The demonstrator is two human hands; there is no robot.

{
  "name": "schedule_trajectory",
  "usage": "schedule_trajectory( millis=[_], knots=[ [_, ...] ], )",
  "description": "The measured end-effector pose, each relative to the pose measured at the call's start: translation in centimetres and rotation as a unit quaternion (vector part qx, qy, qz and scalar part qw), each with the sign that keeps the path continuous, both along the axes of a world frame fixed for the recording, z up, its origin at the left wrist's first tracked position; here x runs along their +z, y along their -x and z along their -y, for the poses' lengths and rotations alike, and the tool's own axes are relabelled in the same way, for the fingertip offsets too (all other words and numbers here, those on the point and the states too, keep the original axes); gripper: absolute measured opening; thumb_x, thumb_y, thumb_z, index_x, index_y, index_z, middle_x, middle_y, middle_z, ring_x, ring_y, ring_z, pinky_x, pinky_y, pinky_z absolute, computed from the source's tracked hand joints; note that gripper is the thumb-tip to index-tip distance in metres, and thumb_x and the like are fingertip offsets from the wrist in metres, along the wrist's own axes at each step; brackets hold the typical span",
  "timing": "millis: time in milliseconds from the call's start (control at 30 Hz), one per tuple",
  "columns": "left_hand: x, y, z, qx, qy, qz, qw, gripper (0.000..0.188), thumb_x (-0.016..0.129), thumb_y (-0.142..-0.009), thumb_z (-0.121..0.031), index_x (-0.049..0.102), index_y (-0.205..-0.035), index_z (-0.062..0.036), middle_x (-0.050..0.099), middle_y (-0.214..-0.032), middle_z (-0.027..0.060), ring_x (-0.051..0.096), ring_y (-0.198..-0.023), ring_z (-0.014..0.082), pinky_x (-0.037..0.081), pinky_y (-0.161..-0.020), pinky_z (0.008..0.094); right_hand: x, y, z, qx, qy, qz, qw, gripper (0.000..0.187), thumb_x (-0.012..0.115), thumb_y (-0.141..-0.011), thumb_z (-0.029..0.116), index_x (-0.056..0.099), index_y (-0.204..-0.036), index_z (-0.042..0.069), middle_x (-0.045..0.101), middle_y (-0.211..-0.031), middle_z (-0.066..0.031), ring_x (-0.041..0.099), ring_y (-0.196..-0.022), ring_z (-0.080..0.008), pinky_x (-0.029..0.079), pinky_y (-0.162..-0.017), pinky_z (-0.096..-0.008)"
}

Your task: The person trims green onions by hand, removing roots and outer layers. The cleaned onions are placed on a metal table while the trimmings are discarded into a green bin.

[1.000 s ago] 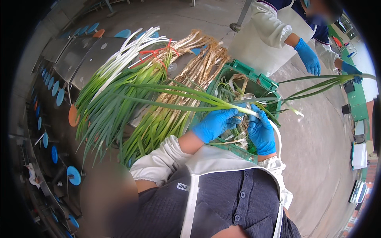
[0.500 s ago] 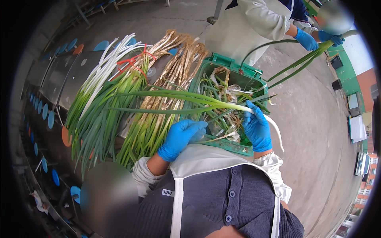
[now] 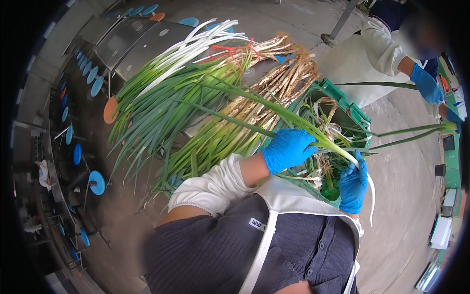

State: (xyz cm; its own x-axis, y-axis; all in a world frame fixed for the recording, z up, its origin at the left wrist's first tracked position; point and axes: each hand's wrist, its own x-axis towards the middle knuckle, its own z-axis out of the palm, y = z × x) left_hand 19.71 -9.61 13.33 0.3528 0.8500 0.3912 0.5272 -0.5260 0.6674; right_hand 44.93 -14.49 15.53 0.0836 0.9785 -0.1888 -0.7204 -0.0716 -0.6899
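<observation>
A long green onion (image 3: 335, 148) runs across in front of me, its leaves toward the far left and its white end drooping at the right. In blue gloves, my right hand (image 3: 353, 185) is closed round its white shank. My left hand (image 3: 290, 153) pinches it farther up, where a lower leaf parts from the stalk. Beneath it stands a green crate (image 3: 360, 116) holding torn leaves and peelings (image 3: 329, 115). To the left lie unpeeled green onions (image 3: 274, 90) with brown skins and roots. Beyond them are cleaned green onions (image 3: 181, 59) with white shanks, near a red tie (image 3: 223, 50).
A steel table (image 3: 147, 46) extends at the far left, with round blue stools (image 3: 97, 182) along it. Across from me, a person in a white apron (image 3: 345, 71) holds another green onion (image 3: 416, 134) in blue-gloved hands (image 3: 427, 84). Concrete floor (image 3: 396, 206) lies at the right.
My left hand has moved right, from beside the green onion onto its stalk. The right hand keeps its hold on the white part. My view has turned, shifting the scene rightward.
</observation>
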Motion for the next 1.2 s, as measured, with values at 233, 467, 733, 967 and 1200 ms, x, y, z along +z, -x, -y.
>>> schedule_trajectory(
  millis=[233,467,733,967,1200],
  knots=[
    [-1.5,3.2,0.1,-0.031,0.022,-0.065,0.997,0.024,0.059,-0.086,-0.034,0.066,-0.095,-0.0130,0.064,-0.082,0.0113,0.063,-0.073,0.0316,0.050,-0.063,0.0433,0.5,-2.0,0.1,-0.045,0.030,0.020,0.998,0.036,0.051,-0.096,0.019,0.052,-0.124,-0.004,0.062,-0.086,-0.0068,0.057,-0.069,-0.0123,0.049,-0.060,-0.0239],
    [1.0,-0.9,-0.3,-0.115,0.070,0.017,0.991,0.029,0.058,-0.088,-0.035,0.064,-0.099,-0.0088,0.064,-0.086,0.0159,0.061,-0.075,0.0376,0.048,-0.065,0.0465,1.7,-1.9,0.5,-0.033,-0.005,0.059,0.998,0.032,0.056,-0.093,0.015,0.057,-0.118,-0.004,0.067,-0.098,-0.0107,0.065,-0.079,-0.0165,0.054,-0.064,-0.0257],
    [2.5,-4.1,-0.3,-0.138,0.109,0.010,0.984,0.028,0.057,-0.089,-0.030,0.062,-0.096,-0.0033,0.062,-0.082,0.0202,0.060,-0.073,0.0388,0.047,-0.062,0.0458,1.2,-0.2,0.4,-0.036,0.004,0.197,0.980,0.031,0.058,-0.092,0.019,0.061,-0.113,-0.004,0.067,-0.094,-0.0103,0.061,-0.073,-0.0136,0.052,-0.068,-0.0254],
    [4.3,-6.1,0.7,-0.266,0.070,-0.023,0.961,0.027,0.058,-0.089,-0.027,0.063,-0.084,-0.0015,0.063,-0.077,0.0180,0.062,-0.065,0.0316,0.048,-0.059,0.0416,1.7,2.3,0.6,-0.003,0.016,0.235,0.972,0.029,0.058,-0.091,0.019,0.062,-0.112,-0.001,0.066,-0.102,-0.0119,0.064,-0.087,-0.0177,0.052,-0.076,-0.0290],
    [8.3,-7.0,-0.5,-0.404,0.377,0.044,0.832,0.019,0.060,-0.088,-0.018,0.067,-0.095,-0.0017,0.063,-0.070,0.0083,0.059,-0.060,0.0129,0.046,-0.055,0.0291,3.9,2.8,0.0,0.017,-0.001,0.039,0.999,0.032,0.054,-0.093,0.018,0.059,-0.116,-0.004,0.065,-0.107,-0.0168,0.063,-0.099,-0.0273,0.052,-0.088,-0.0389]
  ],
)
